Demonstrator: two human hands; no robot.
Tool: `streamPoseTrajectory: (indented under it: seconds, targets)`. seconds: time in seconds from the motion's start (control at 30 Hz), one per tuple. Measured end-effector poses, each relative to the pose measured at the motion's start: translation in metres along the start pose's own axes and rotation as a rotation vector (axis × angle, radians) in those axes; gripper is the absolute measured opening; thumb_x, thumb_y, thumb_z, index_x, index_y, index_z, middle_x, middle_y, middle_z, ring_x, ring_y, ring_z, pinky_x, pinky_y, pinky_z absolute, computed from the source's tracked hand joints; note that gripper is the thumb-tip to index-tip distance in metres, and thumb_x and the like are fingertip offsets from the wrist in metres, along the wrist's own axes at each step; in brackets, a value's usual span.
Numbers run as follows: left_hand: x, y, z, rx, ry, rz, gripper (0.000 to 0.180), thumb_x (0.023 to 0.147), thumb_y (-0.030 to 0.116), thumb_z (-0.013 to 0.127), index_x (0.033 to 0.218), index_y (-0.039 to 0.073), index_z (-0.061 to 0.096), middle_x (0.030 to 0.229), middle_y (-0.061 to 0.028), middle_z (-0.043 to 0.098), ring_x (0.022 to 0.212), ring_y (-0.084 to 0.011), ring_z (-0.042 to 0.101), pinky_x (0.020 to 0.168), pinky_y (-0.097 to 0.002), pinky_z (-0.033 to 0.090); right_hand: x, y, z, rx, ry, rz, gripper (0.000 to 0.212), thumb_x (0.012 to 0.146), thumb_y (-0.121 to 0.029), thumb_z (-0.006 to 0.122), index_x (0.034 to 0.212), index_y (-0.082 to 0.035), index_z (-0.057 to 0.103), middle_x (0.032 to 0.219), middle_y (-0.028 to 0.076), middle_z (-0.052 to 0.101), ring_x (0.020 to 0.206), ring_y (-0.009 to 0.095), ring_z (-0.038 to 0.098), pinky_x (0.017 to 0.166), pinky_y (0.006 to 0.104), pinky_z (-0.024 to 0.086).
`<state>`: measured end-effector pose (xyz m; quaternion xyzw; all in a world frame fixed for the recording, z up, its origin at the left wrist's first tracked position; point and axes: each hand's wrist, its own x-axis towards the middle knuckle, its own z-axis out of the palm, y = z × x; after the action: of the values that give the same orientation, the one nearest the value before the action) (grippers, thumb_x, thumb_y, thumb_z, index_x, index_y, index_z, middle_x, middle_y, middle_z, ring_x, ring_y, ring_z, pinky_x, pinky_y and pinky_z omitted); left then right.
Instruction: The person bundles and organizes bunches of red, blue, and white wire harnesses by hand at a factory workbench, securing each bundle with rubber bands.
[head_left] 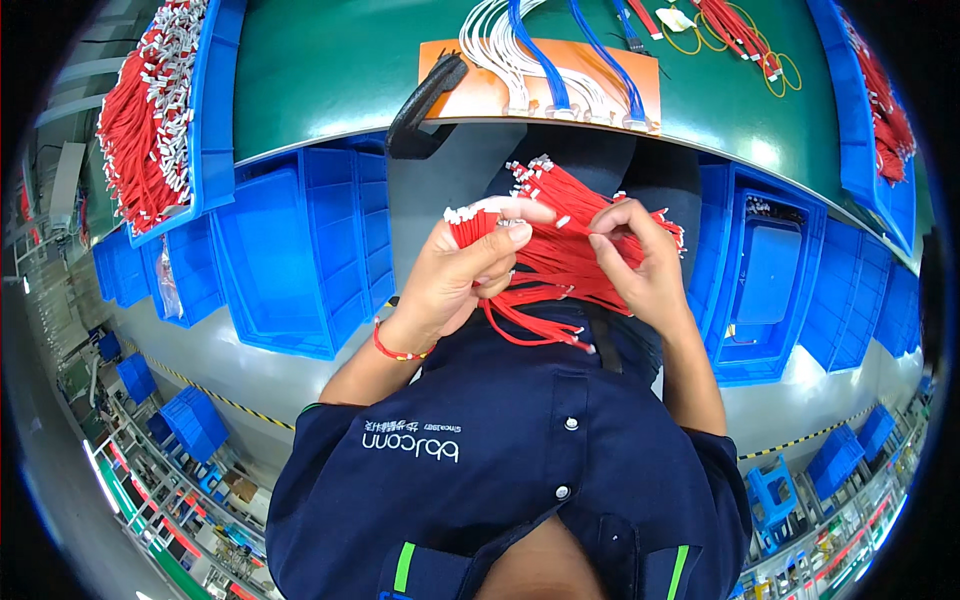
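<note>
A loose heap of red wires (560, 248) with small white connector ends lies across my lap, below the table edge. In my left hand (465, 270) is a small bunch of the same red wires (467, 231), its white ends gathered at the top. The left index finger reaches out over the heap. On the right, my right hand (648, 265) pinches with thumb and index finger at a red wire over the heap's right part. The pinched end itself is too small to make out clearly.
Ahead is a green table (340, 75) with an orange board (440, 55) holding white and blue wires, plus a black bracket (425, 105). Blue bins of red wires flank it, left (215, 100) and right (850, 130). Blue crates (270, 265) stand below on both sides.
</note>
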<state>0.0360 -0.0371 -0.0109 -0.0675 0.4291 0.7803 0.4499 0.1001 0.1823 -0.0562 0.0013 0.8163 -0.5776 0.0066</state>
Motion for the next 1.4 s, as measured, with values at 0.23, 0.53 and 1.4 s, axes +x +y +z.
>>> streamPoseTrajectory:
  seconds: [0.23, 0.53, 1.4]
  targets:
    - [0.028, -0.006, 0.016, 0.240, 0.117, 0.153, 0.030, 0.099, 0.013, 0.051, 0.123, -0.002, 0.060, 0.060, 0.0089, 0.037, 0.048, 0.0005, 0.026, 0.044, -0.0208, 0.019, 0.014, -0.022, 0.009, 0.229, -0.017, 0.091, 0.012, 0.091, -0.002, 0.061, 0.101, -0.001, 0.053, 0.082, 0.000, 0.056, 0.072, 0.004, 0.053, 0.066, 0.0204, 0.043]
    - [0.058, 0.008, 0.002, 0.165, 0.184, 0.386, 0.031, 0.101, 0.018, 0.045, 0.093, -0.004, 0.065, 0.059, -0.0014, 0.054, 0.044, -0.0010, 0.033, 0.043, -0.0196, 0.024, 0.000, 0.003, -0.056, 0.732, 0.016, 0.326, 0.010, 0.093, -0.005, 0.055, 0.102, 0.000, 0.059, 0.065, -0.001, 0.052, 0.041, 0.004, 0.039, 0.041, 0.0215, 0.037]
    - [0.041, 0.024, -0.003, 0.096, 0.130, 0.244, 0.041, 0.101, 0.021, 0.041, 0.125, -0.011, 0.053, 0.103, -0.0147, 0.067, 0.046, -0.0014, 0.032, 0.040, -0.0172, 0.024, 0.050, -0.013, -0.014, 0.625, 0.288, 0.262, 0.023, 0.095, -0.017, 0.059, 0.098, 0.003, 0.070, 0.076, 0.006, 0.065, 0.060, 0.007, 0.052, 0.060, 0.0211, 0.041]
